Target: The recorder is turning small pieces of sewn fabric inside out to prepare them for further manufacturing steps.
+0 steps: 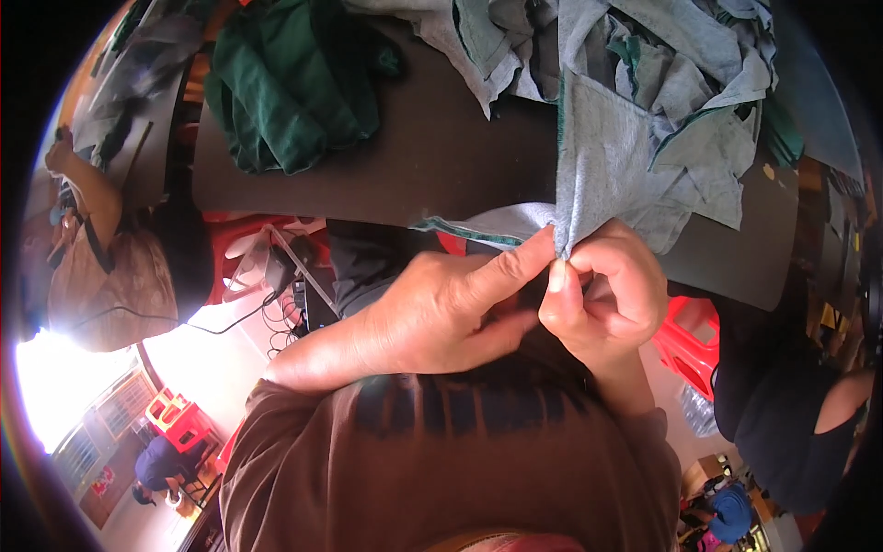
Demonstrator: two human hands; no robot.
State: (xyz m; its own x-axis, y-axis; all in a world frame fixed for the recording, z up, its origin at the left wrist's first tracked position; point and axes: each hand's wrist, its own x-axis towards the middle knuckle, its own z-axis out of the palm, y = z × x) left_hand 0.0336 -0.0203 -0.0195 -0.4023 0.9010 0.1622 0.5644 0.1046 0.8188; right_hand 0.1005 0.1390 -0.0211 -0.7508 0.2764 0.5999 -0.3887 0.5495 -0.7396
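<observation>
Between my two hands hangs a light grey fabric piece [602, 138] with dark green stitching along its edge. My left hand [460, 308] pinches the seam between thumb and finger from the left side. Right beside it, my right hand [607, 299] grips the same corner, thumb pressed against the bent fingers. The fingertips of both hands nearly meet at the gathered seam. A strip of the cloth with a green edge trails out to the left above my left hand. Whether a small tool or thread is in the fingers cannot be made out.
On the dark table [460, 156] a heap of grey fabric pieces [681, 55] lies at the far right, a dark green cloth [285, 87] at the far left. Red plastic stools [690, 340] stand below. Other people sit at left [115, 285] and right [791, 405]. Cables [285, 313] hang at left.
</observation>
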